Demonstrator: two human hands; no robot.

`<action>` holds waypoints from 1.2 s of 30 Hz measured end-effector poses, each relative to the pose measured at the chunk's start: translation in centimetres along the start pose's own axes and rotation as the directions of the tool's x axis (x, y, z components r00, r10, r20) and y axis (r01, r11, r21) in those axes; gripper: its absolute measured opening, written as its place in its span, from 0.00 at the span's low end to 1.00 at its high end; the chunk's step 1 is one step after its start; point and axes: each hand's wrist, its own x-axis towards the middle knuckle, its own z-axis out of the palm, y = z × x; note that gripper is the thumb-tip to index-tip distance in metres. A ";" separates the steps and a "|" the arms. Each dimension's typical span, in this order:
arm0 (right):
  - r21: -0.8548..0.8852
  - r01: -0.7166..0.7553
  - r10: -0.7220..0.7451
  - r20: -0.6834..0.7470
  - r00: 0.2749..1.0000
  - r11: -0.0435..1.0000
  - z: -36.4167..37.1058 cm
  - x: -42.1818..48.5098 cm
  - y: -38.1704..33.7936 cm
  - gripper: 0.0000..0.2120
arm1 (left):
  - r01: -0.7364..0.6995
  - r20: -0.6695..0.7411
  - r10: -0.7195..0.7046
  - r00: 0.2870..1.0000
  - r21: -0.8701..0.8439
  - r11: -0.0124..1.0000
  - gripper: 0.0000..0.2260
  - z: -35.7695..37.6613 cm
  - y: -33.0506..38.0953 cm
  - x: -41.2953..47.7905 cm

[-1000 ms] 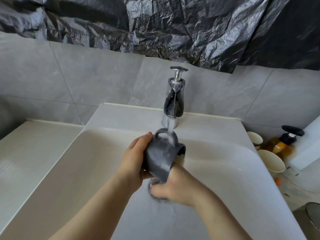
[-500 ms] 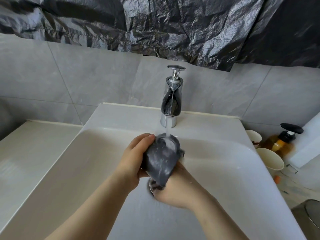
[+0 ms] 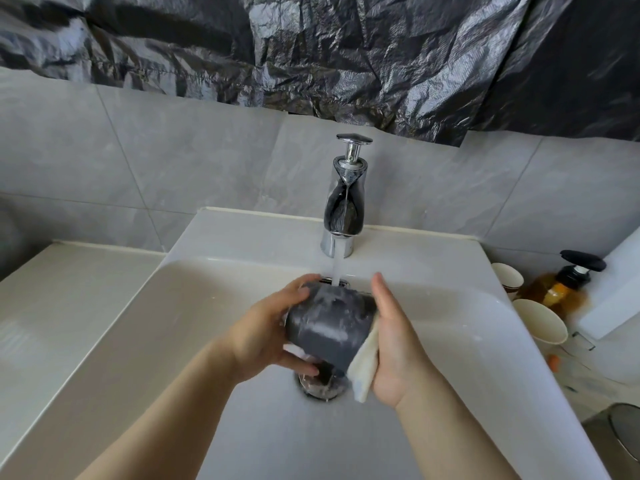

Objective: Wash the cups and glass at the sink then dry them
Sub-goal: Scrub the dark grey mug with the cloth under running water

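Step in hand: I judge it is the rinse and scrub of the dark grey cup under the running water from the tap.
How to do it well: I think the cup must turn slowly under the stream, so the water reaches every soapy side, and the cloth should press flat on the wall of the cup while it rubs.
Care: the cup looks wet and soapy, so it can slip; I would keep it low, just over the drain, not high above the sink.
Left grip: my left hand is closed around the left side of the cup, thumb on top near the stream, fingers curled under it.
Right grip: my right hand is nearly flat and open; the palm pushes the pale cloth against the right side of the cup.
Place of the cup: directly below the tap, in front of it, lying tilted between both hands, above the drain.
Look of the cup: matt dark grey, with white streaks of foam and water on its side; its handle is not visible to me.
Other cups: two pale cups stand right of the tap, on the surface beside a soap bottle; I judge they wait for washing.
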 end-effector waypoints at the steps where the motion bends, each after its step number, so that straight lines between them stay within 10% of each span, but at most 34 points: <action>1: -0.128 0.022 -0.030 -0.062 0.998 0.992 0.1 0.1 0.2 0.22 | 0.039 -0.016 -0.040 0.999 -0.050 0.998 0.23 0.2 0.1 -0.1; 5: -0.524 0.107 -0.161 -0.059 0.985 0.845 0.5 0.3 1.5 0.09 | 0.037 -0.237 -0.023 0.971 0.055 0.998 0.13 1.8 0.1 0.0; 7: -0.322 0.095 -0.104 -0.010 0.995 0.942 0.7 0.0 1.4 0.08 | -0.238 -0.295 0.321 0.900 0.284 0.929 0.09 1.8 -0.1 0.2; 9: 0.016 -0.010 0.009 0.071 0.997 1.000 0.4 -0.2 0.7 0.17 | -0.441 -0.137 0.636 0.759 0.612 0.657 0.13 1.3 0.1 -0.3; 12: 0.178 -0.072 0.046 0.150 0.988 0.981 -0.3 -0.2 0.0 0.25 | -0.557 0.138 0.738 0.660 0.750 0.358 0.19 1.1 -0.1 -0.5; 15: 0.078 0.033 -0.041 0.102 0.994 0.996 -0.6 -0.1 -0.2 0.23 | -0.482 0.000 0.525 0.851 0.397 0.781 0.20 1.8 0.7 -0.9; 18: -0.436 0.258 -0.274 0.028 0.961 0.862 -0.3 -0.3 0.2 0.11 | -0.071 -0.154 0.081 0.985 0.069 0.995 0.15 2.4 0.9 -0.8; 20: -0.714 0.250 -0.322 0.037 0.946 0.654 -0.1 -0.2 0.7 0.11 | 0.060 -0.230 -0.073 0.970 -0.061 0.996 0.17 2.6 0.6 -0.7; 23: -0.398 0.130 -0.147 -0.012 0.989 0.908 0.0 -0.1 0.7 0.10 | -0.218 -0.345 0.257 0.903 0.149 0.965 0.10 2.5 -0.3 0.1; 25: -0.029 -0.012 0.015 0.074 0.997 0.999 -0.5 -0.2 -0.1 0.19 | -0.492 -0.132 0.646 0.752 0.541 0.683 0.09 2.0 -0.4 -0.3; 27: 0.059 -0.031 0.022 0.146 0.989 0.998 -0.9 -0.2 -0.4 0.24 | -0.575 0.076 0.739 0.670 0.683 0.450 0.11 1.6 -0.5 -0.3; 29: 0.013 0.036 -0.037 0.125 0.992 0.999 -1.1 0.1 -0.3 0.25 | -0.539 -0.012 0.668 0.744 0.579 0.611 0.15 1.7 -0.2 -0.6; 32: -0.356 0.217 -0.239 -0.017 0.971 0.909 -0.6 0.0 0.2 0.15 | -0.170 -0.091 0.185 0.979 0.154 0.973 0.23 2.1 0.7 -0.9; 36: -0.750 0.291 -0.350 0.085 0.933 0.595 -0.4 -0.3 0.7 0.11 | 0.003 -0.186 -0.022 0.982 -0.104 0.995 0.23 2.9 0.7 -0.7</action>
